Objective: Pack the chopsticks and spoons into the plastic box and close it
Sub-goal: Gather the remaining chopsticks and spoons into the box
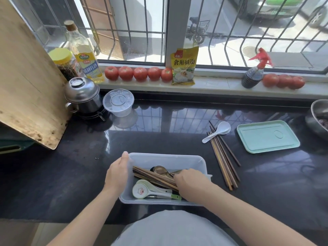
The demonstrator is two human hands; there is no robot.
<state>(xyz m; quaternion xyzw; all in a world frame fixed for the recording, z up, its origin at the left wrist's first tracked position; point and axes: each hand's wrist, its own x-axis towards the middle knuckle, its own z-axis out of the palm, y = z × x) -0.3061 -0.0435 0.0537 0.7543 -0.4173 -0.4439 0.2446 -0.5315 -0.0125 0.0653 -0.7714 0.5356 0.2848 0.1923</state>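
A translucent plastic box [166,159] stands open on the dark counter near the front edge. Inside lie a bundle of wooden chopsticks [152,175], white ceramic spoons [142,190] and metal spoons [159,169]. My left hand [118,172] grips the box's left wall. My right hand [190,180] is inside the box, holding the right end of the chopstick bundle. To the right of the box, more chopsticks [224,157] lie on the counter with a white spoon [219,131] across their far ends. The mint-green lid [268,136] lies further right.
At the back left stand a leaning wooden board [26,77], a steel pot [83,95] and a round clear container [119,102]. Tomatoes [140,73], an oil bottle [83,54], a yellow packet [183,66] and a spray bottle [253,73] line the sill. A metal bowl [318,118] sits at the right edge.
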